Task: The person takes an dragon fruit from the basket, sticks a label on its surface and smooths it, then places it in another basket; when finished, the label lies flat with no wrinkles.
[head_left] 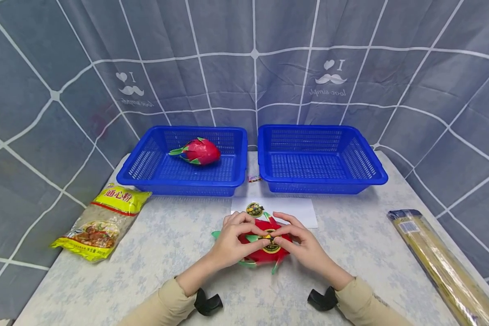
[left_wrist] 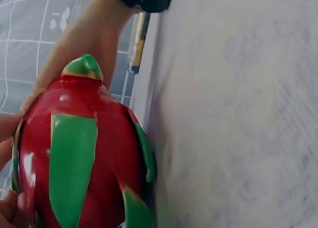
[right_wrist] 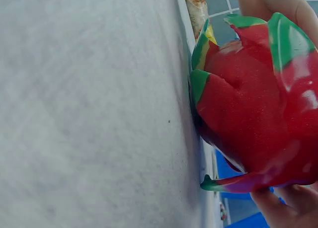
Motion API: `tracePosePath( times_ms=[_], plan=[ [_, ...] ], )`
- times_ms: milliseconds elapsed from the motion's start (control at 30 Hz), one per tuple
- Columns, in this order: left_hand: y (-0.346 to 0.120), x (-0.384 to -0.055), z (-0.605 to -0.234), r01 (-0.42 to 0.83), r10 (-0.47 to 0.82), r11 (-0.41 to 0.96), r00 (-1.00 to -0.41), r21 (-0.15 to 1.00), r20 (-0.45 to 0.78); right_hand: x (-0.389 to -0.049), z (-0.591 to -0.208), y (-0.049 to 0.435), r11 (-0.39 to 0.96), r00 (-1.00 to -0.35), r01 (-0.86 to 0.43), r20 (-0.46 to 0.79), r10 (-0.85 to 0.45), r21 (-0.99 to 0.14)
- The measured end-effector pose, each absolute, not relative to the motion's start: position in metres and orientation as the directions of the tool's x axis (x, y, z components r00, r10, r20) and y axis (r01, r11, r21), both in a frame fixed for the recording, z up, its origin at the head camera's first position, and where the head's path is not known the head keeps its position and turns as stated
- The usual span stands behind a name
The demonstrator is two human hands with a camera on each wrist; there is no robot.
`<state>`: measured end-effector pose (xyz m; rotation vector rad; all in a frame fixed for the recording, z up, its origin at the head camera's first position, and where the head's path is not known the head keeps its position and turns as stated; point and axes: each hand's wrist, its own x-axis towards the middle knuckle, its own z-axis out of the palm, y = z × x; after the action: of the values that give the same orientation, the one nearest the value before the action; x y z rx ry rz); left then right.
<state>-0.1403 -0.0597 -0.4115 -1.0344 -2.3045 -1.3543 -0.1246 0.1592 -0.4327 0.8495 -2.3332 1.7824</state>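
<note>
A red dragon fruit (head_left: 265, 259) with green-tipped scales lies on the table between both hands. On its upper side is a round black-and-gold sticker (head_left: 272, 248). My left hand (head_left: 233, 240) comes from the left, its index finger and thumb touching the sticker. From the right, my right hand (head_left: 306, 244) presses its index finger and thumb on the same sticker, close to the left fingertips. The wrist views show the glossy dragon fruit (left_wrist: 114, 153) from its sides, with the sticker hidden there. Behind the fruit, a white sheet (head_left: 303, 213) bears another round sticker (head_left: 254, 209).
Two blue baskets stand at the back; the left basket (head_left: 179, 183) holds another dragon fruit (head_left: 203, 151), beside the right basket (head_left: 322, 184). A small packet (head_left: 254, 178) lies between them. A yellow pasta bag (head_left: 102, 224) is at left, a long noodle pack (head_left: 444, 262) at right.
</note>
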Motion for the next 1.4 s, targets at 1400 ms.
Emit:
tracePosePath(
  times_ms=[1400],
  plan=[
    [-0.071,-0.158,-0.422,0.427,0.484,-0.013,-0.789,0.904,0.379,-0.13,-0.434,0.152,-0.015,-0.872,-0.371,0.354,-0.338,-0.929]
  ],
)
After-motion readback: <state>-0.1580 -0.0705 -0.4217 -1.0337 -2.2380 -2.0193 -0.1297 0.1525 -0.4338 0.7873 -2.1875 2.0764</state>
